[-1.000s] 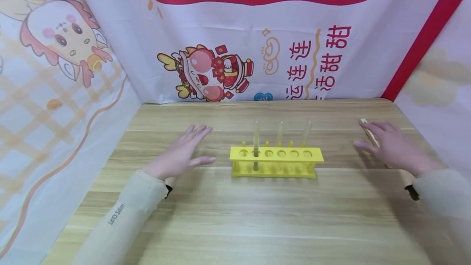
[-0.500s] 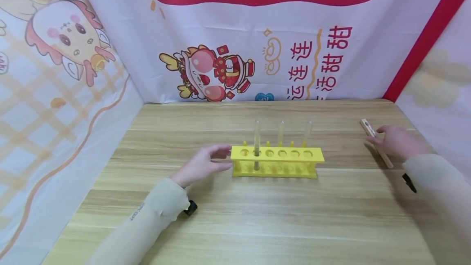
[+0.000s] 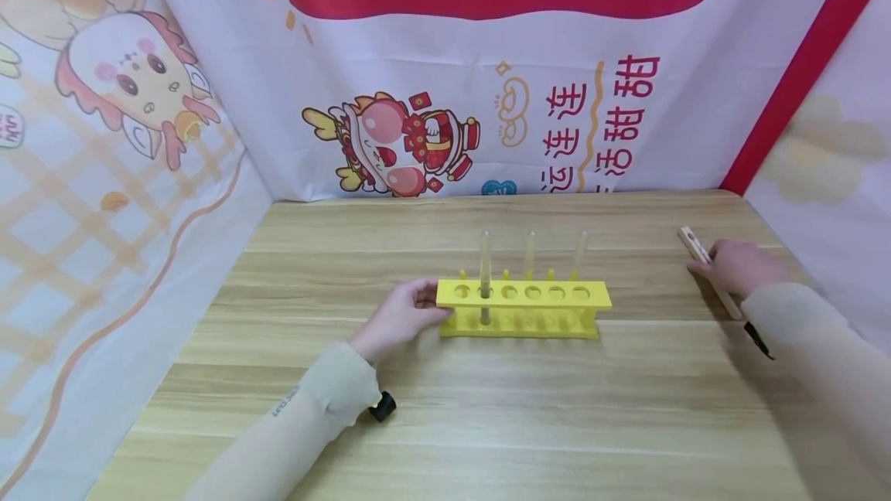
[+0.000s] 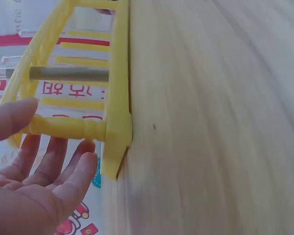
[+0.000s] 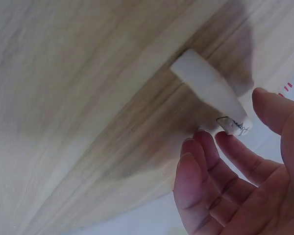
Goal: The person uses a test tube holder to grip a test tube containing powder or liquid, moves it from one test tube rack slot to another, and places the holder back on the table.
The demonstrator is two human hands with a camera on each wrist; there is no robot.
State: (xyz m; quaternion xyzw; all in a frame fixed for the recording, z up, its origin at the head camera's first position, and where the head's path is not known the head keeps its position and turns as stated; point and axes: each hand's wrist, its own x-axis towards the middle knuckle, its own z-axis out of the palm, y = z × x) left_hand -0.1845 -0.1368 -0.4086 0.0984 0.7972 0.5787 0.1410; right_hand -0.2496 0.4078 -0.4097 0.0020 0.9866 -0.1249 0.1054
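A yellow test tube rack [image 3: 543,303] stands in the middle of the table. My left hand [image 3: 398,317] holds its left end; in the left wrist view the thumb and fingers lie on opposite sides of the end post [image 4: 68,128]. A glass test tube [image 3: 485,253] with grey contents stands upright in a hole near that end. Two clear tubes [image 3: 531,252] rise at the rack's rear pegs. To the right, my right hand [image 3: 746,265] is at a wooden test tube holder [image 5: 210,90] with a metal spring. Its fingers are loosely bent beside the holder, the thumb apart from it.
The wood-grain table [image 3: 529,408] runs back to a printed cloth [image 3: 431,52] hanging behind it. Further printed cloths hang at the left [image 3: 104,215] and right [image 3: 835,176]. A black strap piece [image 3: 383,407] shows at the left cuff.
My left hand has moved right to the rack and taken hold of its end. The right hand has drawn in lower beside the test tube holder. Rack and tubes stay put.
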